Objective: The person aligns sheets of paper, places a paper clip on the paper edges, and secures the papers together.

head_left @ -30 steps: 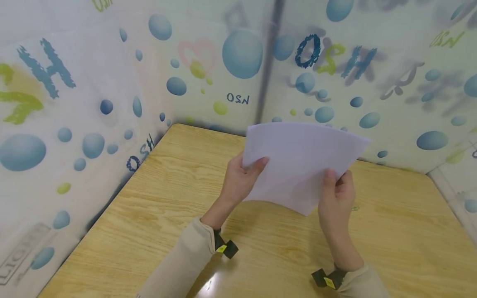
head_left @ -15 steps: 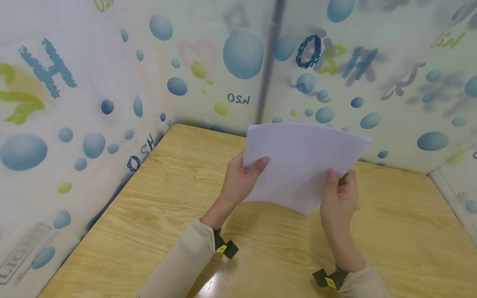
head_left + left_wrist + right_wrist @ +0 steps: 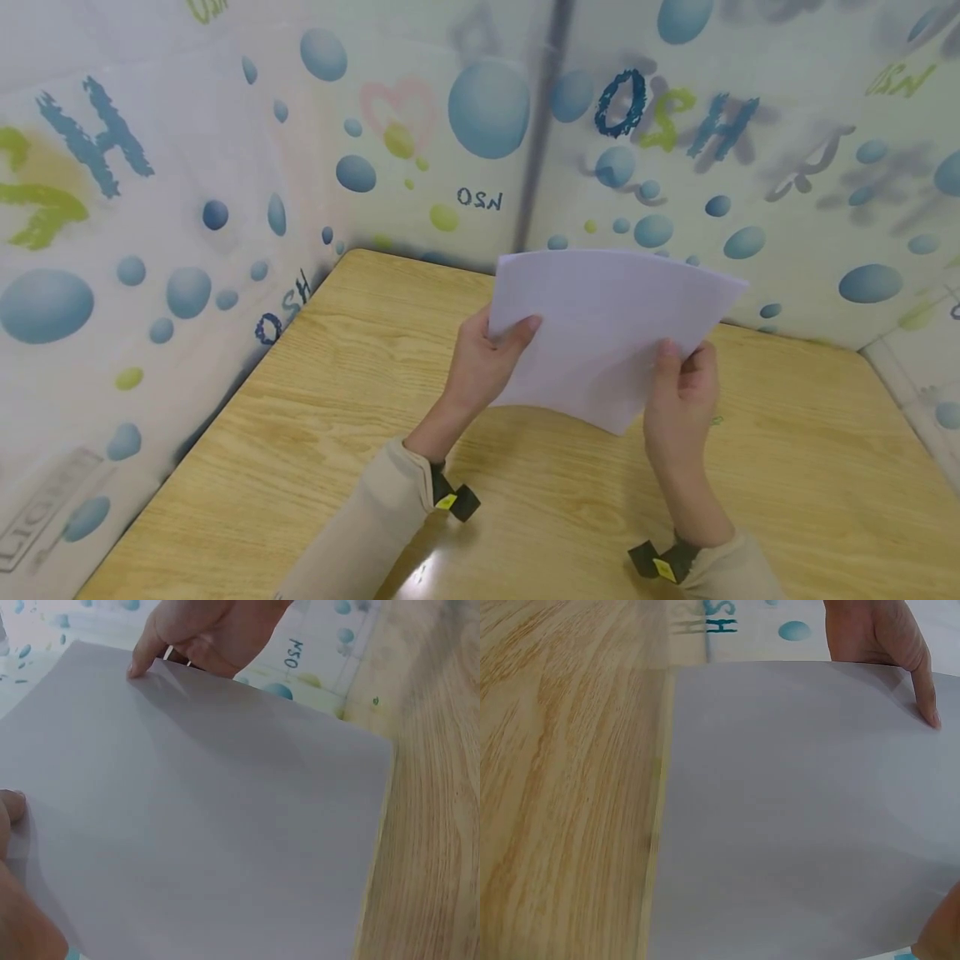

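Observation:
White paper (image 3: 585, 342) is held up at a tilt over the table, bowed along its top and bottom edges. Its left side is gripped by my left hand (image 3: 483, 367), thumb on the near face and fingers behind. On the right side my right hand (image 3: 681, 417) pinches it the same way, its thumb pressed flat on the front. No marks show on the paper's face in the left wrist view, where the right hand (image 3: 214, 634) is at the upper edge. The right wrist view has the left hand (image 3: 877, 634) across the paper (image 3: 795, 810). Most fingers are hidden behind it.
The wooden table (image 3: 337, 392) lies below the hands. A small green wire item (image 3: 717, 420), like a paper clip, lies on it just right of the right hand. Walls covered with bubble-print sheeting (image 3: 420, 200) stand behind and to the left of the table.
The right hand has shifted very slightly to the right from one second ago. Both hands keep hold of the paper, which stays in nearly the same place.

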Demonstrator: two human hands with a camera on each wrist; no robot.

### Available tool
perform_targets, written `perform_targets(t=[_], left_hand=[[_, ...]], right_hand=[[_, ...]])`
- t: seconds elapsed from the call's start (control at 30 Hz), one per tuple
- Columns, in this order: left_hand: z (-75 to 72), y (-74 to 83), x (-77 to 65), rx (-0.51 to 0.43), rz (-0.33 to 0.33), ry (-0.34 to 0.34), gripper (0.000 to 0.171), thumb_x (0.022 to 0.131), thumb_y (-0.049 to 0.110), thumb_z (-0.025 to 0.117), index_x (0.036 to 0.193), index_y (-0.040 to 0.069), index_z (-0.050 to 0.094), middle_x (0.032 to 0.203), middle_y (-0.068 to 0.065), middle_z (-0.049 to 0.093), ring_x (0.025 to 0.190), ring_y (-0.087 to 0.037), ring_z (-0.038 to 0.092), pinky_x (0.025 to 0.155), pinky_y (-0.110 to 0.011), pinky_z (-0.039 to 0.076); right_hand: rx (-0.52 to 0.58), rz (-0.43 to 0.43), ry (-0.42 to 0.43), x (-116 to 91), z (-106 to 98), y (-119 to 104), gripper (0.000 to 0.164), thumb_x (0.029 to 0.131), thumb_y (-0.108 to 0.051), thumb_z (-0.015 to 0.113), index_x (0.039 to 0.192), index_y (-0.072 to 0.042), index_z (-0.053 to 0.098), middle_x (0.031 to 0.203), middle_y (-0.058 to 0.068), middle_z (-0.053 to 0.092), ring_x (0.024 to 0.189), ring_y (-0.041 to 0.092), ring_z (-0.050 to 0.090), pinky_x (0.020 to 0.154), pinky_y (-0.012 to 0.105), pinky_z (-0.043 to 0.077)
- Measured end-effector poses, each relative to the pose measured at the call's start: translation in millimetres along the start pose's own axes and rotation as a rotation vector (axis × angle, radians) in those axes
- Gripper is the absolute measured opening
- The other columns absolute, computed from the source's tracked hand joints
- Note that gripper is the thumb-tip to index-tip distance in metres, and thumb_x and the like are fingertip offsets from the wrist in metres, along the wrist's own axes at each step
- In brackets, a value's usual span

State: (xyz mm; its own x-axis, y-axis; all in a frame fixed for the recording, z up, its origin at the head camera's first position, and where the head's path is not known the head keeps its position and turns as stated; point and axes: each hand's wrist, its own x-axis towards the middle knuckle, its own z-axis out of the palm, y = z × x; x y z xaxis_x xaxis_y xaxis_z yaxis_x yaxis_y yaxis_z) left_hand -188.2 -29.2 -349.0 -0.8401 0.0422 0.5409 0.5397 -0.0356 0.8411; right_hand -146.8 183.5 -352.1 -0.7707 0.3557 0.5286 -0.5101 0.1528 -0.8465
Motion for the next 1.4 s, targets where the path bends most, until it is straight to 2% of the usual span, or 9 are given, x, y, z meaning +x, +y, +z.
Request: perform_targets(t=[0.17, 0.4, 0.67, 0.77, 0.9, 1.0, 1.1, 1.23, 1.4], left_hand=[[-0.1, -0.1, 0.8, 0.004, -0.001, 0.007, 0.026, 0.092, 0.014, 0.069, 0.115, 0.003, 0.065, 0.108, -0.008, 0.069, 0.093, -0.018, 0.066, 0.079, -0.038, 0.053], [0.4, -7.5, 0.0, 0.011, -0.03, 0.014, 0.024, 0.091, 0.009, 0.069, 0.111, -0.003, 0.065, 0.104, -0.017, 0.07, 0.088, -0.025, 0.068, 0.074, -0.038, 0.054], [-0.5, -5.6, 0.5, 0.008, -0.006, 0.013, 0.019, 0.092, 0.014, 0.069, 0.106, 0.001, 0.067, 0.101, -0.011, 0.071, 0.087, -0.019, 0.067, 0.073, -0.036, 0.054], [-0.2, -5.8, -0.1, 0.01, -0.035, 0.008, 0.017, 0.092, 0.012, 0.068, 0.102, -0.001, 0.067, 0.098, -0.012, 0.071, 0.084, -0.021, 0.069, 0.071, -0.036, 0.054], [0.4, 8.4, -2.3, 0.006, -0.091, -0.005, 0.016, 0.094, 0.009, 0.065, 0.099, -0.006, 0.067, 0.094, -0.018, 0.071, 0.082, -0.027, 0.07, 0.069, -0.038, 0.055], [0.4, 21.9, -2.2, 0.014, -0.089, -0.005, 0.014, 0.094, 0.005, 0.064, 0.097, -0.009, 0.066, 0.093, -0.021, 0.07, 0.082, -0.032, 0.069, 0.068, -0.038, 0.055], [0.8, 15.2, -0.5, 0.017, -0.078, 0.004, 0.013, 0.093, 0.005, 0.064, 0.097, -0.008, 0.066, 0.092, -0.02, 0.07, 0.08, -0.032, 0.068, 0.066, -0.035, 0.053], [1.1, -3.7, 0.6, 0.003, -0.088, -0.002, 0.015, 0.093, 0.009, 0.066, 0.098, -0.005, 0.068, 0.092, -0.017, 0.071, 0.079, -0.027, 0.069, 0.066, -0.035, 0.054], [0.1, -9.6, -0.7, -0.007, -0.085, -0.022, 0.018, 0.094, 0.017, 0.067, 0.099, 0.0, 0.069, 0.092, -0.01, 0.072, 0.079, -0.021, 0.07, 0.066, -0.038, 0.056]], right_hand=[[0.008, 0.006, 0.004, -1, 1, -1, 0.025, 0.102, -0.02, 0.05, 0.12, -0.002, 0.053, 0.114, 0.016, 0.06, 0.103, 0.025, 0.059, 0.084, 0.027, 0.048], [-0.057, 0.016, -0.041, -5, 2, 6, 0.028, 0.103, -0.02, 0.046, 0.127, -0.005, 0.051, 0.12, 0.012, 0.062, 0.108, 0.022, 0.061, 0.086, 0.026, 0.05], [-0.057, -0.003, -0.023, -3, 4, 2, 0.027, 0.104, -0.02, 0.046, 0.125, -0.004, 0.051, 0.12, 0.013, 0.061, 0.109, 0.023, 0.059, 0.087, 0.026, 0.048], [-0.052, 0.017, -0.036, -4, 4, 4, 0.027, 0.104, -0.019, 0.045, 0.124, -0.003, 0.051, 0.117, 0.012, 0.062, 0.107, 0.021, 0.061, 0.086, 0.026, 0.049], [-0.086, 0.039, -0.046, -7, 4, 7, 0.026, 0.104, -0.02, 0.044, 0.123, -0.003, 0.05, 0.115, 0.01, 0.063, 0.105, 0.019, 0.063, 0.085, 0.025, 0.05], [-0.099, 0.028, -0.027, -6, 4, 7, 0.027, 0.104, -0.021, 0.045, 0.123, -0.003, 0.05, 0.116, 0.01, 0.062, 0.106, 0.02, 0.061, 0.085, 0.025, 0.049], [-0.092, 0.013, -0.013, -4, 4, 5, 0.027, 0.104, -0.021, 0.046, 0.123, -0.003, 0.051, 0.116, 0.011, 0.061, 0.106, 0.021, 0.06, 0.084, 0.024, 0.049], [-0.079, 0.018, -0.014, -3, 4, 4, 0.028, 0.103, -0.021, 0.047, 0.124, -0.003, 0.051, 0.117, 0.012, 0.061, 0.107, 0.022, 0.061, 0.084, 0.025, 0.049], [-0.082, 0.028, -0.017, -4, 3, 4, 0.028, 0.103, -0.021, 0.046, 0.126, -0.004, 0.051, 0.12, 0.011, 0.061, 0.109, 0.022, 0.06, 0.085, 0.026, 0.049]])
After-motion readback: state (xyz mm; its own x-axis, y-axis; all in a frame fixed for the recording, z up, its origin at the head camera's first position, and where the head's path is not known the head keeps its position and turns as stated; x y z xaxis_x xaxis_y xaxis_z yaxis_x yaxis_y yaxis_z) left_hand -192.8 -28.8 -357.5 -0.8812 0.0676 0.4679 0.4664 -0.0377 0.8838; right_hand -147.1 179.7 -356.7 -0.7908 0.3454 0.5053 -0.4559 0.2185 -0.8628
